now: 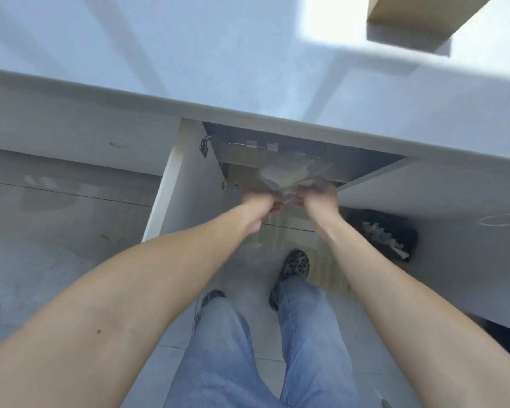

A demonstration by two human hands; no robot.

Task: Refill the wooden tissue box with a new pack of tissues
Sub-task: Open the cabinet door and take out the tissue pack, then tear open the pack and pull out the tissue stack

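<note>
Both my arms reach down into an open cupboard under the white counter (248, 83). My left hand (258, 203) and my right hand (320, 195) are close together, each gripping the near edge of a pale, clear-wrapped tissue pack (286, 175). The pack is blurred and sits at the front of a cardboard box (248, 160) inside the cupboard. A wooden box (418, 16), only partly in view, stands on the counter at the top right.
The white cupboard door (171, 187) hangs open to the left of my hands. A black bin (386, 234) with crumpled paper stands on the floor to the right. My legs and shoes are on the tiled floor below.
</note>
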